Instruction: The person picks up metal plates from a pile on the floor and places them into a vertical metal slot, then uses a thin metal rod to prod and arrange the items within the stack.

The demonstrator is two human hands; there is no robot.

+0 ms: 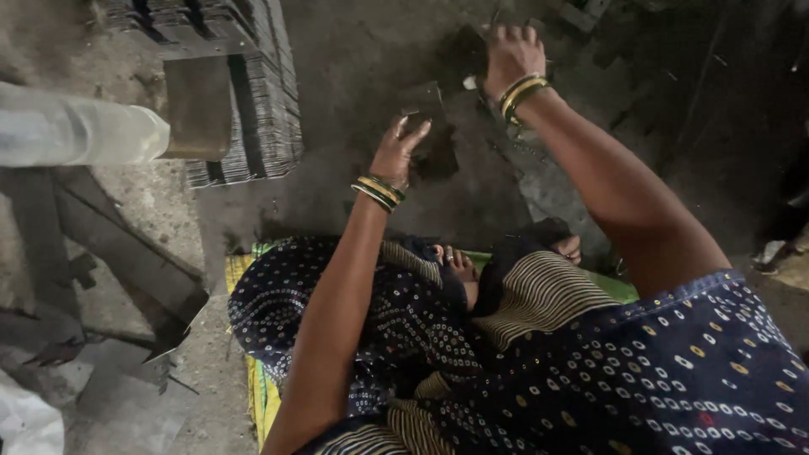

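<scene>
Our left hand point(398, 152) pinches a thin dark metal plate point(425, 109); our right hand point(510, 55) grips another plate point(468, 50). Likely stiff, light, sharp-edged: hold by edges.

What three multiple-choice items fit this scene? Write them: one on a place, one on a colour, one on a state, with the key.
1. Where is the stack of thin metal plates?
A. upper left, on the floor
B. on the person's lap
C. beside the right elbow

2. What colour is the mat under the person?
A. red
B. yellow-green
C. white

3. What is the left hand doing?
A. resting flat on the lap
B. holding a dark flat piece
C. gripping the stack

Key: 1 A, it lies left of both hands; 2 B, its edge shows beside the cloth; 3 B, the fingers pinch the piece, while the right hand reaches to pieces farther off.
</scene>
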